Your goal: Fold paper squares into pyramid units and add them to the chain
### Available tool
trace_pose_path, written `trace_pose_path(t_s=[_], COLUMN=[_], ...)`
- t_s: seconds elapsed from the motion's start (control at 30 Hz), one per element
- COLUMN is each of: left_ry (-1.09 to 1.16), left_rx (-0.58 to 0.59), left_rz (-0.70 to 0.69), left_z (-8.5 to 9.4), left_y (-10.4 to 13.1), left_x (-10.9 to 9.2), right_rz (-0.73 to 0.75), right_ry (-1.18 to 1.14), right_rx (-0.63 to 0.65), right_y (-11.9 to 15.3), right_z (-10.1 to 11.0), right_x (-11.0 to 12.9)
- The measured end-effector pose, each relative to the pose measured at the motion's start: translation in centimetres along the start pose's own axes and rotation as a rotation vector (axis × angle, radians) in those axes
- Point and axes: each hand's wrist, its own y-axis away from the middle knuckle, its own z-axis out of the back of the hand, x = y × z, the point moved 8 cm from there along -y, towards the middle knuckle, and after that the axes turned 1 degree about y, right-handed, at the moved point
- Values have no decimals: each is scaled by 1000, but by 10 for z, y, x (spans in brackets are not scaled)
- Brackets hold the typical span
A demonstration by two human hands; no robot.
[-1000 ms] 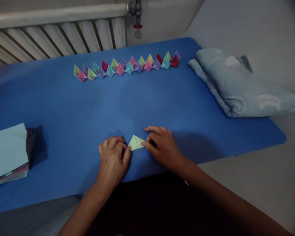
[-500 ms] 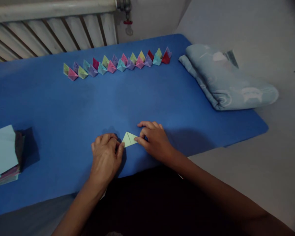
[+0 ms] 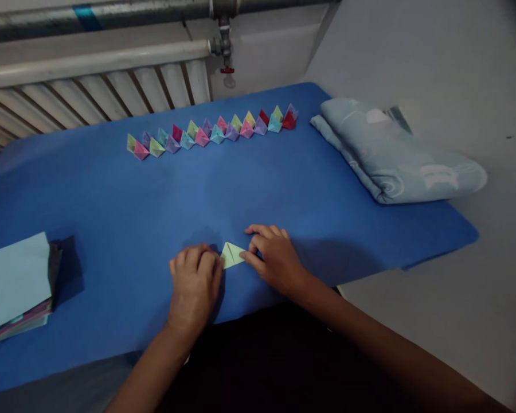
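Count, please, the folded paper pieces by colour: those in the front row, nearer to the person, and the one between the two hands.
Pink pieces: 3
Purple pieces: 3
Blue-green pieces: 3
Red piece: 1
Yellow-green row piece: 1
Yellow-green paper between left hand and right hand: 1
Total: 12
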Motion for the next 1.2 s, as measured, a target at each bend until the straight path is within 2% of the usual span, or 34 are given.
trace_pose_path(t_s=[0.13, 0.23, 0.57, 0.7, 0.93, 1.0, 1.13, 1.2], left_ry=[59, 86, -24, -52, -11, 23, 77, 91], left_rx=[-19, 0, -2, 51, 151, 152, 147, 152], left_rz=[-234, -295, -293, -279, -267, -274, -269, -279], left_z=[-1, -4, -3, -9, -13, -12, -11, -13], left_y=[3, 6, 7, 4, -2, -4, -5, -5], left_x=[-19, -23, -29, -29, -17, -14, -8, -5], right_rz=[2, 7, 14, 22, -6, 52, 340, 403], right_ry=[14, 12, 1, -6, -2, 12, 71, 134], right_rx=[-4, -4, -18, -29, -83, -98, 11, 51], right_y=[0, 0, 2, 3, 6, 9, 17, 21], right_z=[-1, -2, -3, -3, 5, 5, -11, -18], right_x=[-1, -2, -3, -3, -6, 2, 31, 36])
